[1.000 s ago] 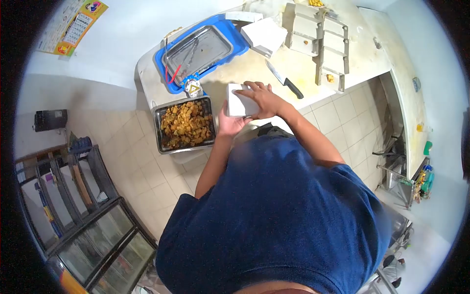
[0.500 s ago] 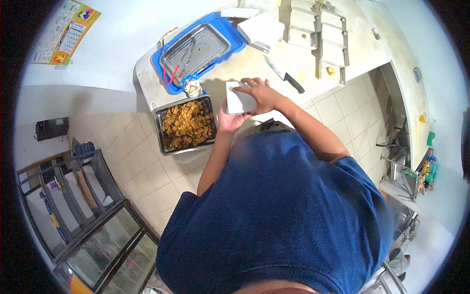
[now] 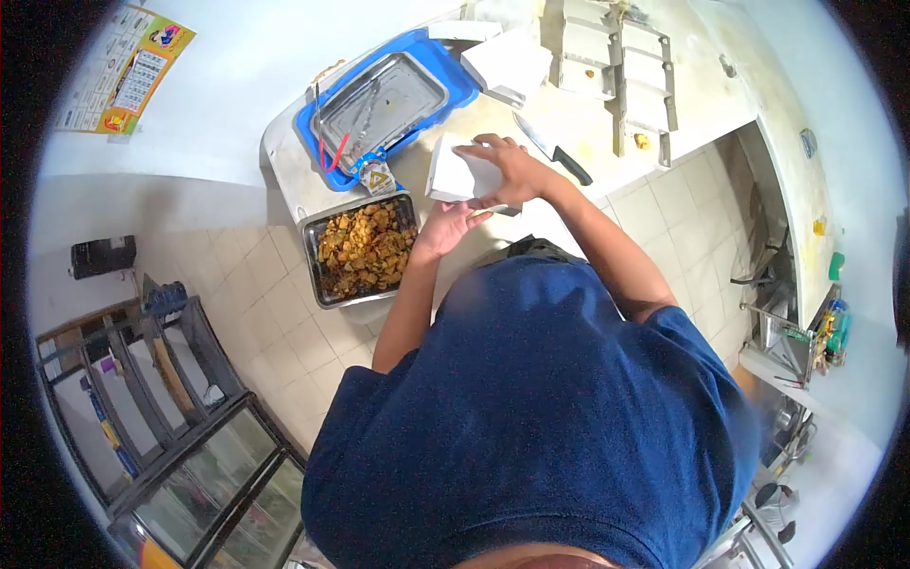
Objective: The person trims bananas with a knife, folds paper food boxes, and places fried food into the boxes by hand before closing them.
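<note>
A small white box (image 3: 457, 174), its lid side up, is over the near edge of the table. My right hand (image 3: 518, 173) grips it from the right, with fingers over the top and the thumb along the near side. Just below the box's near edge is my left hand (image 3: 445, 230), fingers stretched to the right; whether they still touch the box is hard to see. To the left, a black tray (image 3: 312, 270) holds chopped, yellow-brown cooked food (image 3: 365, 247).
Behind is a blue tub (image 3: 301, 121) with a metal tray (image 3: 417, 68) and red-handled tongs (image 3: 338, 152). A knife (image 3: 571, 166) lies right of my hand. White boxes (image 3: 510, 62) and opened box trays (image 3: 647, 85) stand farther back. A crumpled packet (image 3: 377, 178) sits by the food.
The white box has moved slightly up and left with my right hand. My left hand has slid from under it to below its near edge.
</note>
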`<state>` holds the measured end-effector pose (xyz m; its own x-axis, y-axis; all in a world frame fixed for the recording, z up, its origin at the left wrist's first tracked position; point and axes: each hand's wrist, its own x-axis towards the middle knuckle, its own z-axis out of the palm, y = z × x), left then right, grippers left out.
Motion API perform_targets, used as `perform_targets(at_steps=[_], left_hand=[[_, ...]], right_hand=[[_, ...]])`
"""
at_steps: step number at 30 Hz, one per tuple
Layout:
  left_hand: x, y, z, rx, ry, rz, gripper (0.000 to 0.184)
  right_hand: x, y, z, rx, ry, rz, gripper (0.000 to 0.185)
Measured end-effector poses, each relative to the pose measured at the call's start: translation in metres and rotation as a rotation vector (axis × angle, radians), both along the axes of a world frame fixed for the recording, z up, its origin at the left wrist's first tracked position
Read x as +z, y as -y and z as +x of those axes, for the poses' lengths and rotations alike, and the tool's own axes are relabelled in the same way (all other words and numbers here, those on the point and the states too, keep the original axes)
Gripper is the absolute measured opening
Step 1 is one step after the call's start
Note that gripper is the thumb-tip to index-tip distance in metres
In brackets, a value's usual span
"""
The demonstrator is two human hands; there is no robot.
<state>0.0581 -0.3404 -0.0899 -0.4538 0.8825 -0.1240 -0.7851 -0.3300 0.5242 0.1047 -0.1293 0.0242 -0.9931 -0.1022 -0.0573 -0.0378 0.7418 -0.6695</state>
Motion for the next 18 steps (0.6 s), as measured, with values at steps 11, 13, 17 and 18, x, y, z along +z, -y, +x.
perform_targets(at_steps=[11, 13, 17, 18], left_hand=[[0.007, 0.002, 0.0, 0.213, -0.192, -0.168, 0.053], [0.016, 0.001, 0.001, 0.226, -0.274, -0.191, 0.052], [0.026, -0.005, 0.004, 0.306, -0.418, -0.264, 0.052], [0.024, -0.004, 0.006, 0.313, -0.445, -0.291, 0.052]], right_hand=[[0.025, 0.002, -0.018, 0.147, -0.014, 0.044, 0.098], [0.029, 0.004, -0.02, 0.159, -0.01, 0.03, 0.098], [0.029, 0.007, -0.025, 0.175, -0.026, 0.11, 0.098], [0.032, 0.01, -0.025, 0.177, -0.008, 0.113, 0.097]])
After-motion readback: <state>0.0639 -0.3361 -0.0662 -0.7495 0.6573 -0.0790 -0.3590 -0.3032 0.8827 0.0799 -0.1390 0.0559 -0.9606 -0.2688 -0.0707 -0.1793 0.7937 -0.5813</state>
